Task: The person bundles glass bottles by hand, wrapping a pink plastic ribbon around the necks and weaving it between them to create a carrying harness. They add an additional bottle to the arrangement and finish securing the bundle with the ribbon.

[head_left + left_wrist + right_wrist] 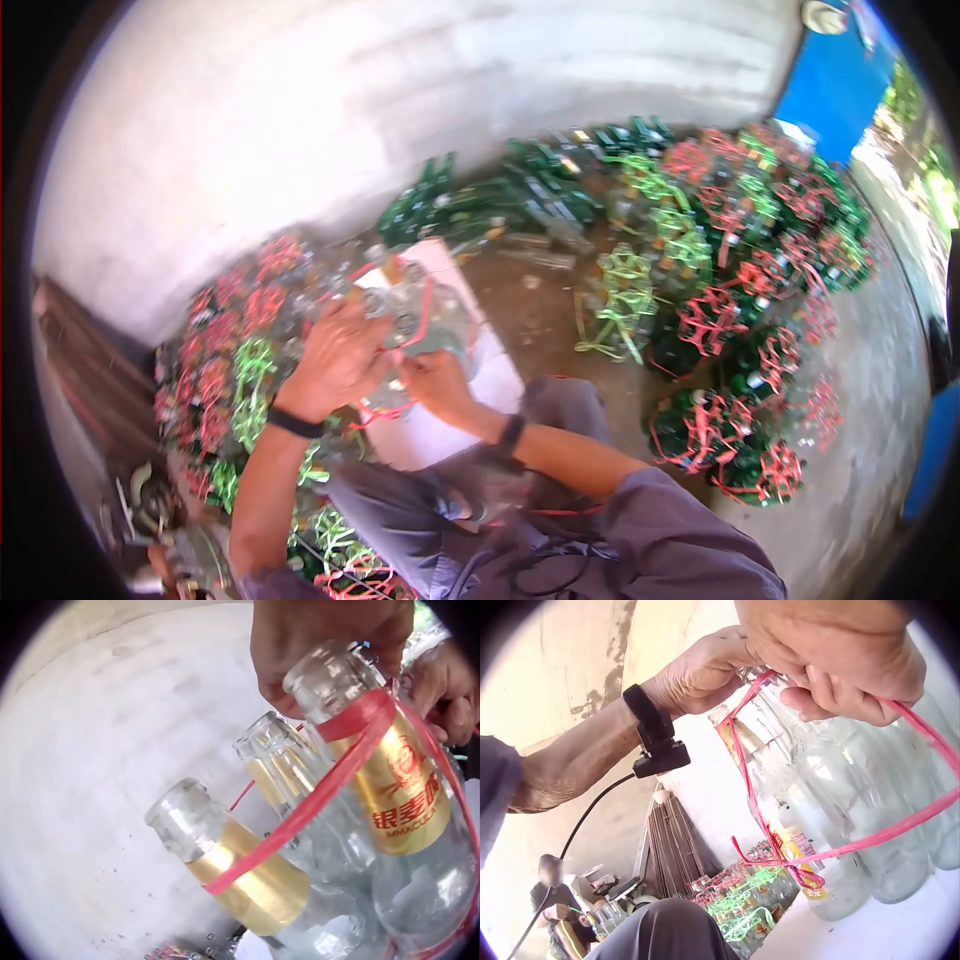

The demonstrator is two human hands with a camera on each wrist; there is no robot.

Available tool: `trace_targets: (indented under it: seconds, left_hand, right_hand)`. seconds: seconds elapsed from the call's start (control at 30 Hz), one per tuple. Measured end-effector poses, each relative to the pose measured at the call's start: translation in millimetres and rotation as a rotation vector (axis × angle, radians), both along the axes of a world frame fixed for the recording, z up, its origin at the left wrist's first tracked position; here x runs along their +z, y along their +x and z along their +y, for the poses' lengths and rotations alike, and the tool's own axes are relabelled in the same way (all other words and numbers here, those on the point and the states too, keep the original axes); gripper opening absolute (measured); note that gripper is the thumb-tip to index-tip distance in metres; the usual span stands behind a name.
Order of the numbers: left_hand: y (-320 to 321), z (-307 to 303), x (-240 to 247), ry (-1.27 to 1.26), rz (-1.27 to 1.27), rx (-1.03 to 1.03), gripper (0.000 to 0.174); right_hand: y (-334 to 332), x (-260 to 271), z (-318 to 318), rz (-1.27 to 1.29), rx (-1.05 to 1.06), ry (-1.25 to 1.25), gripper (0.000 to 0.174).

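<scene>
Clear glass bottles (455, 335) with gold neck labels stand bunched together on a white board (410, 435). Red plastic strap (300, 817) loops across their necks, and another run crosses the lower bodies, with a knot and loose end low at one side. My left hand (340, 355) is at the bottle necks; its fingertips are hidden behind my other hand in the right wrist view. My right hand (840, 667), close beside it, has curled fingers and grips the red strap, which runs out from the fist on the far side.
Bundles of bottles tied in red and green strap stand on the left (215, 370) and right (740, 330). Loose green bottles (490, 205) lie along the wall. My knees (400, 510) flank the board. Another person (555, 907) sits in the background.
</scene>
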State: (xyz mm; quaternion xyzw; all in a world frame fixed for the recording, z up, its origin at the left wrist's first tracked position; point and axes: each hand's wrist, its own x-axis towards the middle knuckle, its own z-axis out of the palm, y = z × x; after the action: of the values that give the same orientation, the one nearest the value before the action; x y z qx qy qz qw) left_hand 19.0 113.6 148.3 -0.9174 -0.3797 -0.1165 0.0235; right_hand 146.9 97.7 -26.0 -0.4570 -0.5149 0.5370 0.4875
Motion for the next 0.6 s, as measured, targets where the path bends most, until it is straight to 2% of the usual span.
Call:
trace_targets:
  seconds: [0.07, 0.13, 0.27, 0.33, 0.47, 0.6]
  left_hand:
    - [-1.6, 2.5, 3.2, 0.019, 0.026, 0.043, 0.037]
    - [1.0, 5.2, 6.2, 0.022, 0.050, -0.044, 0.036]
    - [-9.1, 15.0, 7.7, 0.044, 0.095, -0.039, 0.037]
    - [-13.3, 14.1, 17.3, 0.011, 0.001, 0.001, 0.038]
    - [-26.2, 7.1, 29.0, -0.178, -0.100, 0.156, 0.029]
    - [-46.7, 3.6, 26.4, -0.296, -0.233, 0.263, 0.028]
  right_hand:
    - [9.0, 13.0, -4.8, 0.039, 0.010, 0.052, 0.054]
    - [13.3, 13.8, -6.4, 0.073, 0.067, 0.024, 0.052]
    - [27.5, 11.4, -6.0, 0.164, 0.186, -0.082, 0.048]
    - [29.1, 11.0, -5.9, 0.197, 0.226, -0.100, 0.048]
    - [35.4, 15.5, -9.1, 0.187, 0.208, -0.071, 0.045]
    - [41.8, 26.7, -10.3, 0.199, 0.225, -0.074, 0.040]
